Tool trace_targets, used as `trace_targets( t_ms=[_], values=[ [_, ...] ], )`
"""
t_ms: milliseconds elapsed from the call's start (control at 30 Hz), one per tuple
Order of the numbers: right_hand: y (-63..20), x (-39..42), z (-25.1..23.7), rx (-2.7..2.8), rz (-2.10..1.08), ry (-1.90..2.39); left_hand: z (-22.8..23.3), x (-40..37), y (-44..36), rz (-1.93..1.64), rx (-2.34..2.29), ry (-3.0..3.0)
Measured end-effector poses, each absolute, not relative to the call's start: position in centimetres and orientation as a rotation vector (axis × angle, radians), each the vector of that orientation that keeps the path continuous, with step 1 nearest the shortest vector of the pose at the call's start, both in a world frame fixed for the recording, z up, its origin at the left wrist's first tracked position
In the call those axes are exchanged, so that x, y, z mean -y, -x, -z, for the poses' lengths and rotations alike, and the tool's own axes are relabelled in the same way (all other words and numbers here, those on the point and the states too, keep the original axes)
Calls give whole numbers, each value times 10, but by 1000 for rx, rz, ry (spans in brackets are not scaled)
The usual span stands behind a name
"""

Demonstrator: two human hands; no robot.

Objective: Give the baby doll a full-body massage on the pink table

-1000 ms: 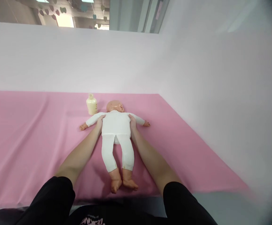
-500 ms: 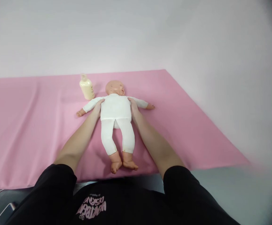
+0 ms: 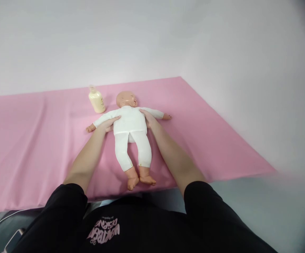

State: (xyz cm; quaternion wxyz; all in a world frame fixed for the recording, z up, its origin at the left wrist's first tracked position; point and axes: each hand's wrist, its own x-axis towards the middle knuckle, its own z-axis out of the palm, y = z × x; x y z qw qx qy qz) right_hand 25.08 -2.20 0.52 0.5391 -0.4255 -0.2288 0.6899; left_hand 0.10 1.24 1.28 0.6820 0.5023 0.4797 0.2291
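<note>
Pink cloth (image 3: 36,140) covers the table, and a baby doll (image 3: 130,121) in a white top and white leggings lies on its back in the middle of it, head toward the far wall, bare feet toward the person. The doll's arms are spread out to either side. The left hand (image 3: 107,123) lies against the doll's side under its outstretched arm, fingers (image 3: 115,118) reaching over the white top onto the chest. The right hand (image 3: 148,119) presses the other side of the torso in the same way, fingers laid flat on the cloth of the top. Both hands cup the doll's trunk between them; neither is closed into a fist. A small cream-coloured bottle (image 3: 96,101) stands upright on the pink cloth just beside the doll's head, on the person's left, apart from both hands. Black sleeves (image 3: 68,203) cover the person's upper arms at the bottom of the view.
</note>
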Motion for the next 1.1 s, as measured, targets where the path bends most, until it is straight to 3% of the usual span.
trace_targets(
  t_ms=[200,333,600,667,800,1100],
  values=[
    [-265,21,7,702,-1692,1058,-26,-23,33,-222,-955,-1265],
    [-279,24,10,841,-1836,1103,-56,-29,51,-91,-1115,-1591],
    [-331,35,8,1220,-2153,1050,-137,-79,41,-971,-1507,-2321],
    [-341,34,9,1228,-2119,942,-145,-93,40,-986,-1564,-2608],
    [-343,32,9,1098,-1901,705,-137,-104,32,-606,-1745,-2734],
    [-294,13,-10,771,-1525,548,-99,-67,-91,-619,-1438,-2736]
  ],
)
